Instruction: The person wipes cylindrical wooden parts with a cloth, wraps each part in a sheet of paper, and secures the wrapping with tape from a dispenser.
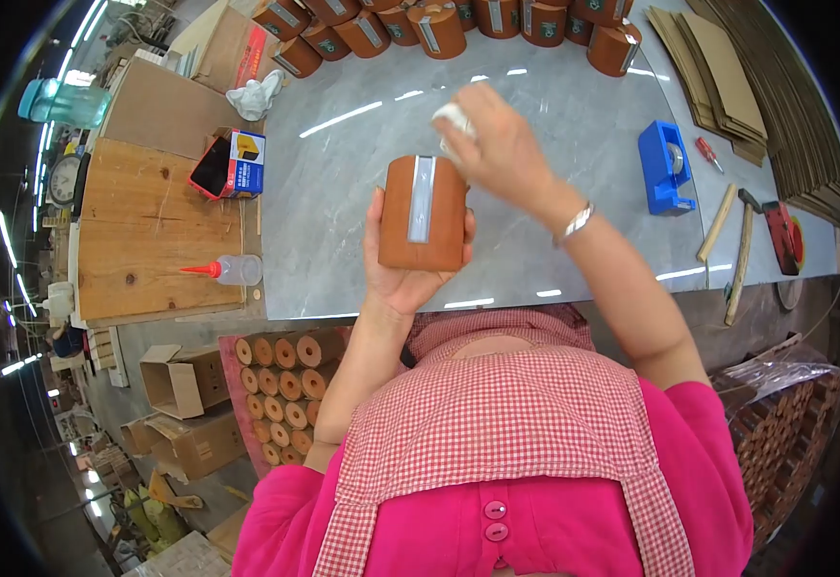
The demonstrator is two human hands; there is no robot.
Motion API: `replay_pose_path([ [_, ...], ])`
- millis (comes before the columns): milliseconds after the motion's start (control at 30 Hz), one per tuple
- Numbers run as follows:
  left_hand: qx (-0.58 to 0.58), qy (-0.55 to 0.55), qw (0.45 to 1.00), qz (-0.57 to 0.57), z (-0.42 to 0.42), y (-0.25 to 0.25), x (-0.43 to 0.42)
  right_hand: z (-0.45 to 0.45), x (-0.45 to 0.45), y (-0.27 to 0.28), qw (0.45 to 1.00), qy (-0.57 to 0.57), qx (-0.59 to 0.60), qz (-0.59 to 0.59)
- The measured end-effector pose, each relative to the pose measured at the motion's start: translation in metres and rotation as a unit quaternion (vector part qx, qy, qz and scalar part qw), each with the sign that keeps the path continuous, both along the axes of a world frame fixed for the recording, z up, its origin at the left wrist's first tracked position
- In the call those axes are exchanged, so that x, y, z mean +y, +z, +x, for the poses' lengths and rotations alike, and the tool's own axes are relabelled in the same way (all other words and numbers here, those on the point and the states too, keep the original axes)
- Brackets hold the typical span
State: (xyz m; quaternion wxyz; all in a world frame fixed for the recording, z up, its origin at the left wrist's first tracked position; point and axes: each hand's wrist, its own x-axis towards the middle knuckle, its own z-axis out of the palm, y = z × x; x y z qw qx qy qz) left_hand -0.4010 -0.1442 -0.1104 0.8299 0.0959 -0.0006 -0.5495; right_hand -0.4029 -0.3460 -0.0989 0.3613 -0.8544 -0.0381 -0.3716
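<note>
A brown wooden cylinder (396,216) with a silvery strip set down its side rests in my left hand (401,284), whose fingers wrap round it from below. Just above its top right edge, my right hand (497,144) is closed on a crumpled white cloth (456,123). The cloth is partly hidden by the fingers. Whether it touches the cylinder, I cannot tell. Several similar brown cylinders (437,31) stand and lie along the far edge of the grey tabletop (324,183).
On the right are a blue tape dispenser (665,168), a red screwdriver (709,154), hammers (742,250) and cardboard stacks (723,77). At left stand a blue box (245,163), a red-tipped bottle (235,269) and a white rag (256,94). Drilled wooden cylinders (285,385) sit below.
</note>
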Motion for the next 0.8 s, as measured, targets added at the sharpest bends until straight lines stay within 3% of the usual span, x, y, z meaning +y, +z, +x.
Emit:
replay_pose_path([
  [100, -0.028, -0.021, 0.999, -0.009, 0.001, 0.008, -0.003, 0.006, -0.017, -0.002, 0.997, -0.026, -0.035, 0.068],
  [200, 0.002, 0.004, 1.0, -0.01, 0.001, 0.009, -0.005, -0.01, -0.008, 0.033, 0.988, -0.026, -0.075, 0.131],
  [333, 0.023, -0.008, 0.995, -0.095, 0.004, 0.003, -0.01, -0.031, 0.013, 0.045, 0.994, 0.025, -0.087, 0.054],
  [433, -0.05, 0.115, 0.983, 0.136, -0.003, 0.026, -0.021, -0.061, 0.042, 0.041, 0.993, 0.108, -0.035, -0.016],
  [533, 0.069, 0.018, 0.995, -0.075, 0.015, 0.005, -0.013, -0.101, 0.059, 0.048, 0.975, 0.219, 0.022, -0.016],
  [567, 0.059, 0.035, 0.995, -0.072, 0.02, 0.004, -0.012, -0.108, 0.059, 0.049, 0.965, 0.26, 0.045, -0.011],
  [667, 0.014, 0.051, 0.998, -0.041, 0.027, 0.01, -0.011, -0.102, 0.048, 0.042, 0.981, 0.173, -0.078, -0.032],
  [767, -0.089, 0.054, 0.994, 0.032, 0.017, 0.018, -0.011, -0.092, 0.038, 0.055, 0.994, 0.067, -0.071, 0.05],
  [800, -0.095, 0.068, 0.99, 0.077, 0.016, 0.016, -0.013, -0.088, 0.04, 0.055, 0.996, 0.064, -0.056, 0.012],
])
